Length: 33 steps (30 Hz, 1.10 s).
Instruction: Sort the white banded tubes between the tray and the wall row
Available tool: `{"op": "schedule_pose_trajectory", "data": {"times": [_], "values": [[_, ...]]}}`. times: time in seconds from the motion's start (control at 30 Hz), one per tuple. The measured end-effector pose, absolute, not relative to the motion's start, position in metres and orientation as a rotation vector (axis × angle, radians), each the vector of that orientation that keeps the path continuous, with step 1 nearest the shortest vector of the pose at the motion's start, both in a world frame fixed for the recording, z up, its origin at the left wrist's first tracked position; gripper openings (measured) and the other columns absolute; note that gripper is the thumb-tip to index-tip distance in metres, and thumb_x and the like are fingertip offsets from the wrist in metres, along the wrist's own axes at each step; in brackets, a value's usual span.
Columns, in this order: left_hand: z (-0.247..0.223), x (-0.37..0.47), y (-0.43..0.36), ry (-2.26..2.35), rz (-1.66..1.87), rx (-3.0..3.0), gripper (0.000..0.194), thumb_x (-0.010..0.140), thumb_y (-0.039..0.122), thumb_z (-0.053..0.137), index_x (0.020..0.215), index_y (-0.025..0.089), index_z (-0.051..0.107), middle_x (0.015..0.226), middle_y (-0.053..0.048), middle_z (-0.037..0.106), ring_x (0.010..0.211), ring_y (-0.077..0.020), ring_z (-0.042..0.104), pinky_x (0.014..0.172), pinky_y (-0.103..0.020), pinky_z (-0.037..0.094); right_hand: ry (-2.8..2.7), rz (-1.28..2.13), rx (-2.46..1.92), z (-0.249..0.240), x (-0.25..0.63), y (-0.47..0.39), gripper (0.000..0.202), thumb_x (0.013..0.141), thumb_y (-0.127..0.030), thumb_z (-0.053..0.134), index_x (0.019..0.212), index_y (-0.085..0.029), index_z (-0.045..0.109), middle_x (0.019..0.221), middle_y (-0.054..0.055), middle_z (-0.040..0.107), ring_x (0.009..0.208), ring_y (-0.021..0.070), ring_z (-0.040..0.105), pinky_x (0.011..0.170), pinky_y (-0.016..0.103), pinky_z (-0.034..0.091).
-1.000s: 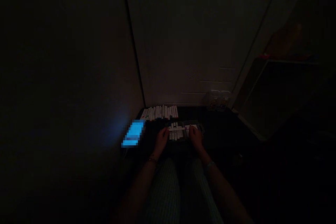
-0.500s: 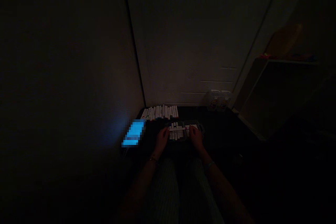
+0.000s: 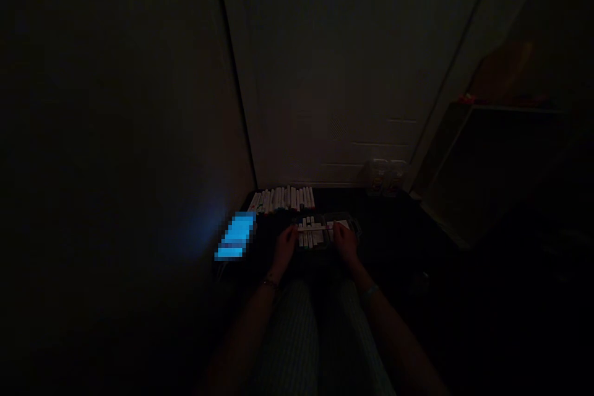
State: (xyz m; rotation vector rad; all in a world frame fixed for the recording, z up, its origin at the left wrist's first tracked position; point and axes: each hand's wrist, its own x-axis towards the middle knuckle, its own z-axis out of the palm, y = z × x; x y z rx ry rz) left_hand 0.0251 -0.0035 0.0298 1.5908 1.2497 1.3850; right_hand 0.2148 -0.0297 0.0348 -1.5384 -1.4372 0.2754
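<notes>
A white marker (image 3: 312, 229) lies level between my two hands, held above an opened clear plastic case (image 3: 355, 226). At its left end the fingers of my left hand (image 3: 284, 244) are closed on it. My right hand (image 3: 346, 242) pinches the other end. Under the held marker, several white markers (image 3: 308, 240) rest in the left half of the case. White pieces, partly covered by my right hand, show in the right half. The scene is very dark, so fine detail is lost.
A row of white markers (image 3: 283, 198) lies along the back of the dark table (image 3: 390, 223). A bright pixelated screen (image 3: 236, 235) stands at the left. Two clear plastic containers (image 3: 386, 178) are at the back right, against the wall. A shelf unit (image 3: 464, 136) stands at the right.
The picture has become a little darker. Both hands still hold the marker in nearly the same spot.
</notes>
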Motion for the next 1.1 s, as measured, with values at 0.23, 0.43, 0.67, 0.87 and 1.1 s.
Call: {"op": "schedule_pose_trajectory", "data": {"times": [0.23,0.43,0.67,0.87,1.1], "values": [[0.0300,0.0272,-0.0033,1.196,1.390,1.551,0.039,0.078,0.047,0.038,0.079,0.013,0.058,0.076,-0.004,0.061,0.075,-0.0152,0.053,0.069,-0.025,0.041,-1.432,0.239,-1.557,0.0327,0.2144,-0.0288,0.050,0.084,-0.049,0.019,0.066,-0.018,0.054,0.059,0.000,0.056,0.055,0.0119,0.047,0.049,0.021,0.027],[0.0289,0.0262,-0.0018,1.205,1.359,1.563,0.040,0.077,0.048,0.038,0.073,0.014,0.059,0.066,-0.002,0.059,0.067,-0.0141,0.052,0.064,-0.024,0.041,-1.441,0.255,-1.566,0.0329,0.2158,-0.0299,0.049,0.084,-0.050,0.020,0.066,-0.019,0.054,0.057,0.000,0.054,0.054,0.0122,0.047,0.048,0.021,0.026],[0.0315,0.0281,-0.0042,1.182,1.368,1.552,0.037,0.078,0.044,0.040,0.086,0.013,0.060,0.079,-0.004,0.062,0.076,-0.0155,0.053,0.070,-0.025,0.041,-1.455,0.280,-1.555,0.0366,0.2174,-0.0331,0.050,0.085,-0.049,0.019,0.070,-0.018,0.055,0.061,0.001,0.055,0.058,0.0128,0.048,0.051,0.021,0.028],[0.0356,0.0270,-0.0062,1.220,1.371,1.537,0.037,0.077,0.046,0.041,0.077,0.014,0.059,0.073,-0.003,0.060,0.071,-0.0142,0.052,0.068,-0.023,0.041,-1.441,0.281,-1.554,0.0362,0.2170,-0.0320,0.049,0.084,-0.050,0.021,0.071,-0.019,0.056,0.063,0.001,0.056,0.059,0.0128,0.049,0.052,0.021,0.029],[0.0304,0.0290,-0.0054,1.184,1.377,1.578,0.042,0.079,0.048,0.036,0.076,0.013,0.059,0.071,-0.003,0.060,0.068,-0.0131,0.052,0.065,-0.023,0.041,-1.429,0.280,-1.520,0.0367,0.2175,-0.0333,0.049,0.085,-0.050,0.020,0.065,-0.018,0.051,0.056,-0.001,0.051,0.054,0.0114,0.046,0.050,0.020,0.028]]}}
